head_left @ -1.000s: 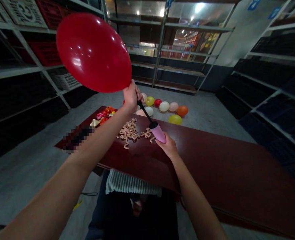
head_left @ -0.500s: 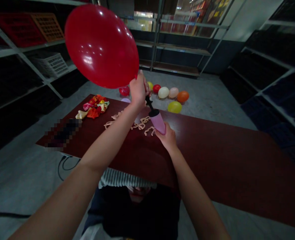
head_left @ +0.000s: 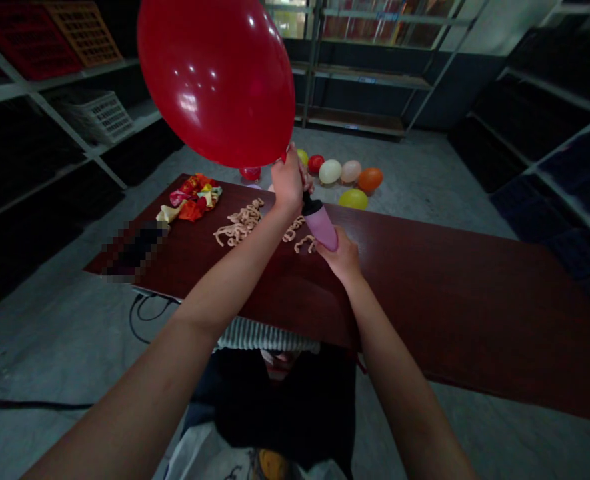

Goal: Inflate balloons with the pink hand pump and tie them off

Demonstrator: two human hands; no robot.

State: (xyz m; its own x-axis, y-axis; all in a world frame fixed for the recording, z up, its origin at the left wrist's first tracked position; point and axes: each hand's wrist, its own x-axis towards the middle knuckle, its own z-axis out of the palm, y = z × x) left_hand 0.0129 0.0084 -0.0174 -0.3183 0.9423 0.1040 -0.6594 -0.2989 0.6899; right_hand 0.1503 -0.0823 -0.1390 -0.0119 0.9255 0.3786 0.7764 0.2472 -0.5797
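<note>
A large inflated red balloon (head_left: 219, 80) rises at the upper left, its top cut off by the frame. My left hand (head_left: 289, 180) is closed around the balloon's neck and the upper end of a hand balloon pump. The nozzle itself is hidden by my fingers. Lower down, my right hand (head_left: 343, 257) wraps the pink barrel of the balloon pump (head_left: 321, 227), over the table. Little of the pump's black rod shows between the barrel's collar and my left hand. Beige twisted strips (head_left: 242, 223), perhaps uninflated long balloons, lie on the table beside my left forearm.
Flat, uninflated balloons (head_left: 195, 200) in several colours lie at the left end of the brown table (head_left: 455, 293), near a blurred dark object (head_left: 137, 248). Several inflated balloons (head_left: 330, 171) rest on the floor beyond. Shelves with crates (head_left: 102, 117) stand around; a cable (head_left: 139, 320) hangs below the table.
The pump's barrel and my left hand have come closer together, so less black rod shows. The view has tilted down, and the balloon sits higher and further right in it.
</note>
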